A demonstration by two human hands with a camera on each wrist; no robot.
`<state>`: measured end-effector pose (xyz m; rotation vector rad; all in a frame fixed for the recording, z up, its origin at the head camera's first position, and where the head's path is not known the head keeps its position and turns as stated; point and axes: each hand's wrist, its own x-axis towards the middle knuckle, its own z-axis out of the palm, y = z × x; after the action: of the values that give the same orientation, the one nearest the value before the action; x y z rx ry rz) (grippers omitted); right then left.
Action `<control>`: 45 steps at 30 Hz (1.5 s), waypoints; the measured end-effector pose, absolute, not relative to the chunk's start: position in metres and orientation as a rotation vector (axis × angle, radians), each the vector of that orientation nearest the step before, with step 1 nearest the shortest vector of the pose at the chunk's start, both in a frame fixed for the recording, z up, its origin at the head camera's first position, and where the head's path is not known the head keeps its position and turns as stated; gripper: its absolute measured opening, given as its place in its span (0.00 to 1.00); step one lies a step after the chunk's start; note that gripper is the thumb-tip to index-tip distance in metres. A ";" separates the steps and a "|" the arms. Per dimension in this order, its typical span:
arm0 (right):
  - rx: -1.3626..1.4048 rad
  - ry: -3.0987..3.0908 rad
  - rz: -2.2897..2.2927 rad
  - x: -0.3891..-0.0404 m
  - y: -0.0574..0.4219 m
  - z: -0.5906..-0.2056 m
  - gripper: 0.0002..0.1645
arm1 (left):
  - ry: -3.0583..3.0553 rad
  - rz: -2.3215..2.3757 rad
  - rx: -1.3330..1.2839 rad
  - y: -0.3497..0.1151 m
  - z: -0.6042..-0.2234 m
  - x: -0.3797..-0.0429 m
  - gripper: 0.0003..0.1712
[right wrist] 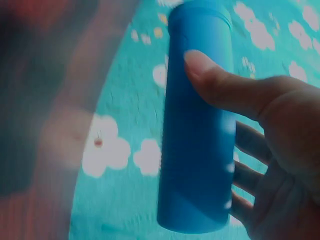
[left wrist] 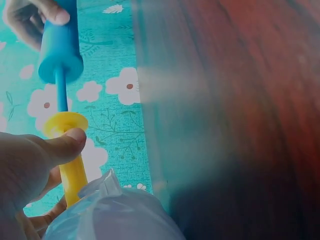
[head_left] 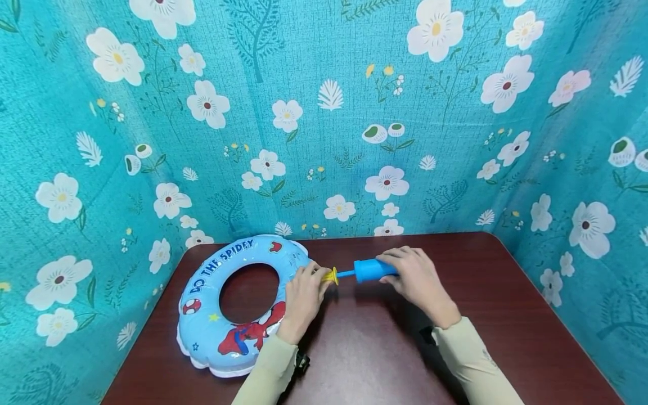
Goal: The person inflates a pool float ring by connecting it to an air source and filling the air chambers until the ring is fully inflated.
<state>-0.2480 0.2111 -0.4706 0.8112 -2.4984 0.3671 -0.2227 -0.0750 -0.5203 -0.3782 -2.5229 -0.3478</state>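
A hand pump has a blue barrel (head_left: 372,270), a thin blue rod (head_left: 346,274) and a yellow flanged part (left wrist: 70,150). My right hand (head_left: 415,278) grips the barrel; in the right wrist view its thumb (right wrist: 215,80) lies along the near side and the fingers are behind. My left hand (head_left: 305,295) holds the yellow part, its thumb just below the flange. A light-blue inflated swim ring (head_left: 202,337) lies left of the pump, close beside the left hand. In the left wrist view the yellow part's lower end is hidden behind translucent plastic (left wrist: 120,215); I cannot tell whether they join.
The dark red-brown table (head_left: 369,360) runs under both forearms. A turquoise flowered cloth (head_left: 324,140) hangs behind the table and along both sides. Dark wrist-worn gear (head_left: 302,363) shows by the left sleeve.
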 end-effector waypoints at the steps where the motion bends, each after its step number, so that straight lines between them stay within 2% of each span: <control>1: 0.795 -2.517 0.380 -0.250 0.219 -0.468 0.34 | -2.524 -0.342 -0.375 -0.075 -0.520 -0.223 0.12; 9: 0.769 -2.659 0.442 -0.253 0.250 -0.458 0.33 | -2.535 -0.358 -0.374 -0.075 -0.521 -0.222 0.12; 26: 0.906 -2.564 0.305 -0.247 0.186 -0.476 0.32 | -2.539 -0.430 -0.385 -0.074 -0.520 -0.222 0.12; 45: 0.901 -2.491 0.299 -0.244 0.173 -0.489 0.32 | -2.536 -0.457 -0.377 -0.071 -0.521 -0.221 0.14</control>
<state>-0.2442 0.1728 -0.4895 0.9006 -2.4908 0.2995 -0.2213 -0.0714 -0.5210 -0.3774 -2.5359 -0.4567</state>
